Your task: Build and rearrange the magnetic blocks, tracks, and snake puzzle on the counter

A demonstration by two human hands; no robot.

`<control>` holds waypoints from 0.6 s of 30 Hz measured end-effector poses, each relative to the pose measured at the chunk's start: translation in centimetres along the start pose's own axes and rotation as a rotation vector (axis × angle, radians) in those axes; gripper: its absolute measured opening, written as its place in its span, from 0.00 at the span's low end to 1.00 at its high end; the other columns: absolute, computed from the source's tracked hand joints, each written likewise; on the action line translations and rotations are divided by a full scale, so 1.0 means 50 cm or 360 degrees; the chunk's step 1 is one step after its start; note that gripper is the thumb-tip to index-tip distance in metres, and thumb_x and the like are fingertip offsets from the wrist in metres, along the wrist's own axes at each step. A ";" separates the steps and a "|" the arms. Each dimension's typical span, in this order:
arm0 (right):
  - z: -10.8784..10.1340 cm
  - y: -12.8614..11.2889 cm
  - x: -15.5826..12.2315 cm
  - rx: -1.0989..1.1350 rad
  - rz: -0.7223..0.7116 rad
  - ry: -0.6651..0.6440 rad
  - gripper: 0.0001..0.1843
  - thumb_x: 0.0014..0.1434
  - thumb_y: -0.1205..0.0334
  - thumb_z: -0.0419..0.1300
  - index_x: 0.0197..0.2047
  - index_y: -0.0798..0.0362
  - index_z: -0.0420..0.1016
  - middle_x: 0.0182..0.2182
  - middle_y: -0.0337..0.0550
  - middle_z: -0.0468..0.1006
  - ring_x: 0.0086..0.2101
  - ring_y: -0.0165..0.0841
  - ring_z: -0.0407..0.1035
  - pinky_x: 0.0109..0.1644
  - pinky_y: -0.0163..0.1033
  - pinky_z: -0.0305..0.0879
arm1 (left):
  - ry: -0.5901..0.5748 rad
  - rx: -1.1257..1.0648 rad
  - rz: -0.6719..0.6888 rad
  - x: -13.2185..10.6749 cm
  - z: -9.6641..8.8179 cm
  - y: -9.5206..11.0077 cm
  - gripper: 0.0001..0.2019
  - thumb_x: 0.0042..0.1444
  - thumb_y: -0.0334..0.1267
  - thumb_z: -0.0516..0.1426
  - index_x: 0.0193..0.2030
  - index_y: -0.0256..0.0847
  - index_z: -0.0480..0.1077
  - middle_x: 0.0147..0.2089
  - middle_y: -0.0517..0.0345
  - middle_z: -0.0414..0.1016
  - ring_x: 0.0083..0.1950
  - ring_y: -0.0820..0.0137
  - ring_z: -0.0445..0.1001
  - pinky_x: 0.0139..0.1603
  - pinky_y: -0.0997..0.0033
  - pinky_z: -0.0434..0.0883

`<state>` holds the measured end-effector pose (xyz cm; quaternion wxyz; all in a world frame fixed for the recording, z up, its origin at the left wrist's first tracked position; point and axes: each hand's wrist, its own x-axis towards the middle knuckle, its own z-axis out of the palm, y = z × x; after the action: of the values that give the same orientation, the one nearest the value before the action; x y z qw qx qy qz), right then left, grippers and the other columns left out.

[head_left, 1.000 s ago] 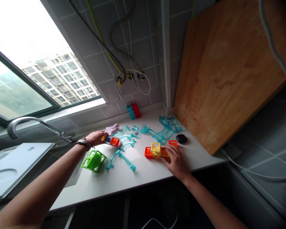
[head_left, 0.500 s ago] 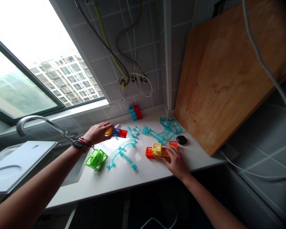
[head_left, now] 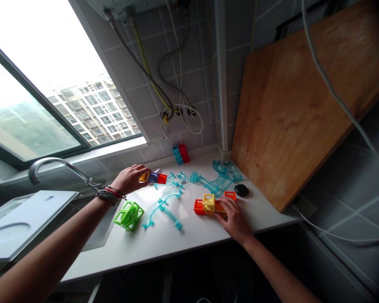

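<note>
My left hand (head_left: 132, 180) is closed on one end of a row of joined toy blocks (head_left: 153, 177), yellow, blue and red, held over the back left of the counter. On the right, my right hand (head_left: 234, 219) grips a cluster of orange and yellow hollow blocks (head_left: 209, 203) standing on the counter; its fingers hide part of it. Left of centre lies a green hollow block cluster (head_left: 129, 216). Clear blue track pieces (head_left: 169, 216) spread between my hands, and more curved blue track parts (head_left: 219, 183) lie behind my right hand.
A blue and red block pair (head_left: 181, 154) stands against the back wall. Beside the leaning wooden board (head_left: 290, 105) sits a black rounded object (head_left: 241, 190). The faucet (head_left: 58, 162) and a white panel (head_left: 28, 223) are at the left. The white counter (head_left: 151, 248) ends at a front edge.
The camera view has shifted slightly, so everything sits a little lower. Both hands keep their holds; the left-hand block row has moved very slightly.
</note>
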<state>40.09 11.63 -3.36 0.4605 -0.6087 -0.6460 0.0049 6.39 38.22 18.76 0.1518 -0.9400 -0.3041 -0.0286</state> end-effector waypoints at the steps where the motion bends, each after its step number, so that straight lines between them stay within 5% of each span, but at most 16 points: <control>1: 0.000 0.000 0.000 0.0001 -0.0005 -0.0001 0.23 0.64 0.62 0.61 0.62 0.51 0.69 0.56 0.54 0.76 0.60 0.51 0.67 0.64 0.64 0.67 | 0.0026 0.0004 -0.0032 -0.002 -0.004 -0.004 0.21 0.57 0.48 0.59 0.56 0.47 0.74 0.52 0.50 0.78 0.50 0.57 0.76 0.50 0.60 0.73; 5: 0.000 -0.003 0.000 0.0009 -0.0006 0.0019 0.24 0.64 0.60 0.62 0.62 0.51 0.69 0.55 0.54 0.76 0.59 0.50 0.69 0.63 0.63 0.69 | 0.0184 -0.0056 -0.0226 -0.007 -0.022 -0.010 0.21 0.58 0.51 0.59 0.56 0.47 0.74 0.52 0.52 0.78 0.49 0.58 0.77 0.47 0.63 0.74; 8: -0.001 -0.006 -0.001 0.0018 0.0011 0.0035 0.23 0.65 0.57 0.62 0.62 0.51 0.70 0.56 0.54 0.76 0.59 0.49 0.69 0.63 0.61 0.69 | 0.0320 -0.0223 -0.0288 -0.013 -0.036 0.024 0.21 0.58 0.52 0.61 0.54 0.45 0.73 0.52 0.52 0.78 0.47 0.60 0.78 0.48 0.64 0.74; 13: -0.013 -0.014 0.000 0.0097 0.0075 0.0127 0.20 0.67 0.55 0.59 0.59 0.49 0.73 0.59 0.54 0.74 0.60 0.49 0.68 0.64 0.61 0.68 | 0.0457 -0.0736 -0.0162 -0.059 -0.065 0.182 0.20 0.60 0.50 0.63 0.55 0.46 0.72 0.53 0.51 0.77 0.49 0.61 0.78 0.51 0.62 0.75; 18: -0.046 -0.057 -0.042 0.0385 0.0340 0.0327 0.20 0.69 0.53 0.54 0.61 0.47 0.71 0.61 0.56 0.71 0.60 0.51 0.68 0.60 0.61 0.72 | 0.0560 -0.1359 -0.0367 -0.163 -0.046 0.364 0.21 0.56 0.46 0.67 0.55 0.52 0.71 0.53 0.53 0.77 0.52 0.59 0.77 0.52 0.59 0.75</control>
<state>38.88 7.96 -1.66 0.5907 -0.6114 -0.5220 0.0690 10.43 18.94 14.87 -0.2031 -0.8593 -0.3372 -0.3265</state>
